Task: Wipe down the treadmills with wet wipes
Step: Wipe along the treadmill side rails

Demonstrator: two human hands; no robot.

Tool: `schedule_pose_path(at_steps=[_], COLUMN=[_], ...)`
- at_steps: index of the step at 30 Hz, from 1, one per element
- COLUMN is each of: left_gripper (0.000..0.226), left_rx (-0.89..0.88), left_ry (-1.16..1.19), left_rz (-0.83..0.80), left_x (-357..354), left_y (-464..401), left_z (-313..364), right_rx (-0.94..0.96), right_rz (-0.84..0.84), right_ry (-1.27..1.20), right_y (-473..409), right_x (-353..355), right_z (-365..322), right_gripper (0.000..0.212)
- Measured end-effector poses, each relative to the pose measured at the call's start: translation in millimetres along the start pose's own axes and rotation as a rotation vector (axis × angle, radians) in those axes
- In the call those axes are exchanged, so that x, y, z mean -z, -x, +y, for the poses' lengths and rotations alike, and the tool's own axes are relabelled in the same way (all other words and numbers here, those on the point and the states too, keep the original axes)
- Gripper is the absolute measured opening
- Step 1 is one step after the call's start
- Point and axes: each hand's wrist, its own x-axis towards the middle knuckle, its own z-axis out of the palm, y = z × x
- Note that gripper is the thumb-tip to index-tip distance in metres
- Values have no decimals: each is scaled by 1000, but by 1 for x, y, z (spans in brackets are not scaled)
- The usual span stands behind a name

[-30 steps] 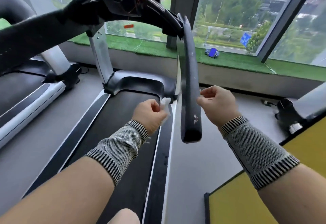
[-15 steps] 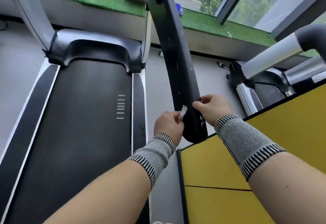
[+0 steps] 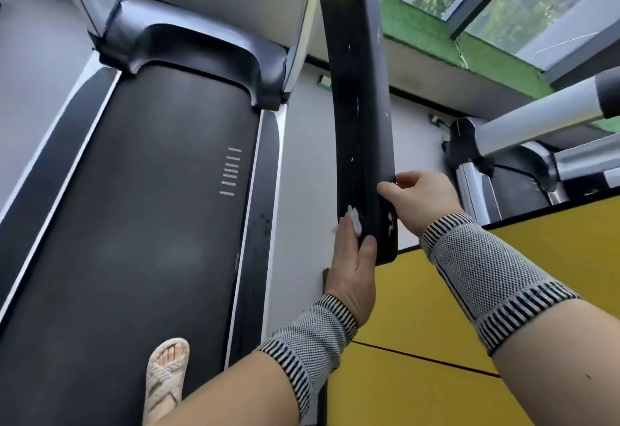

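On the treadmill deck: wiping at the near end of the right handrail.

Running belt [image 3: 134,207] at left carries a sandalled foot [image 3: 166,375]. Left hand [image 3: 352,268] presses a bunched wet wipe [image 3: 353,219] flat-fingered against the handrail [image 3: 364,123], thumb on the rail face. Right hand [image 3: 421,199] pinches the rail's outer edge, fingers curled on it. Risk, as judged: the small wad could slip from under straight fingers; white specks higher up may be missed. Grey floor, yellow panel [image 3: 419,341], neighbouring treadmill [image 3: 536,144], windows beyond.

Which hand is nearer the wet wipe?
Left. The left hand presses the wet wipe against the handrail; the right hand grips the rail's opposite edge.
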Motion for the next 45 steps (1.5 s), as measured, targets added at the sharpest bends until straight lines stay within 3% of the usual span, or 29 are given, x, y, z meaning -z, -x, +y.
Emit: schedule_pose_path(at_steps=[5, 9, 12, 16, 19, 21, 23, 27, 31, 34, 37, 40, 45], left_gripper=[93, 74, 72, 78, 90, 65, 50, 62, 85, 69, 50, 29, 68], left_rx=[-12, 15, 50, -60, 50, 130, 114, -67, 33, 54, 31, 165, 65], left_ry=[48, 242, 256, 148, 218, 317, 276, 144, 157, 224, 133, 288, 190], left_rz=[-5, -6, 8, -50, -39, -25, 8, -59, -41, -49, -13, 22, -18], left_x=[-2, 8, 2, 2, 12, 11, 5, 2, 13, 14, 8, 15, 20], left_y=[-19, -54, -30, -32, -71, -73, -50, -30, -72, -51, -20, -41, -38], left_z=[-3, -5, -14, -12, -5, -8, -14, -14, 6, 9, 5, 22, 32], right_rx=[13, 12, 2, 9, 2, -6, -7, 0, 7, -9, -15, -13, 3], right_rz=[1, 17, 9, 14, 31, 39, 31, 11, 12, 12, 1, -8, 3], right_ry=[-5, 8, 14, -32, -54, -63, -63, -86, -82, -91, -114, -101, -90], right_y=[-13, -28, -35, -36, -36, -35, -36, -35, -34, -35, -36, -36, -38], right_x=[3, 5, 4, 1, -2, -3, -3, 2, 2, 1, 0, -1, -1], right_z=[-6, -14, -16, -16, -16, -17, -17, -16, -17, -17, -15, -16, -14], right_gripper=[53, 66, 54, 26, 16, 12, 13, 11, 13, 25, 31, 32, 29])
